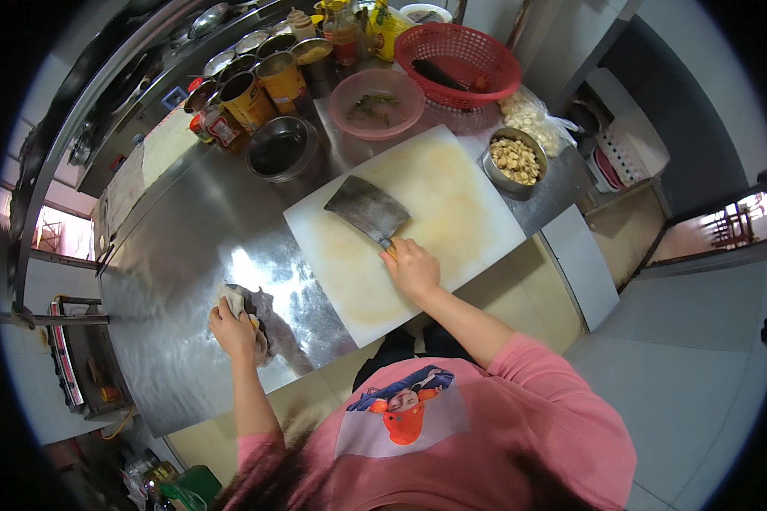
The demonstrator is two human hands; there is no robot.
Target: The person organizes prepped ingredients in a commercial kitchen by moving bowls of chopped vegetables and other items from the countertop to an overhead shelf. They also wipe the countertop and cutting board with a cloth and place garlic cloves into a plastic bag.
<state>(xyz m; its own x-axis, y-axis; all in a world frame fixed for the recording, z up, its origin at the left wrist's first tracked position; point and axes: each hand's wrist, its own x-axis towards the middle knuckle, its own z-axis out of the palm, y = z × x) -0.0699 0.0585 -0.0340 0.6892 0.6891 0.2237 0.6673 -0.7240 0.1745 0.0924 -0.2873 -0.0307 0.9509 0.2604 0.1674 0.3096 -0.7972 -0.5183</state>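
Note:
My right hand [414,268] grips the handle of a cleaver [369,207], whose broad dark blade lies over a white cutting board [473,217]. To the left, my left hand [233,329] holds a bunched cloth [232,299] against the stainless steel table [172,306]. Beyond the board's far edge stands a pink translucent bowl [377,105] with green pieces in it. A metal bowl of pale sliced pieces [516,161] sits just right of the board.
Stacked dark bowls [282,150] stand behind the board, near several open cans [246,99] and bottles. At the back right are a red plastic basket [460,96] and a clear plastic bag of pale pieces [534,118]. The table's near edge runs before my body.

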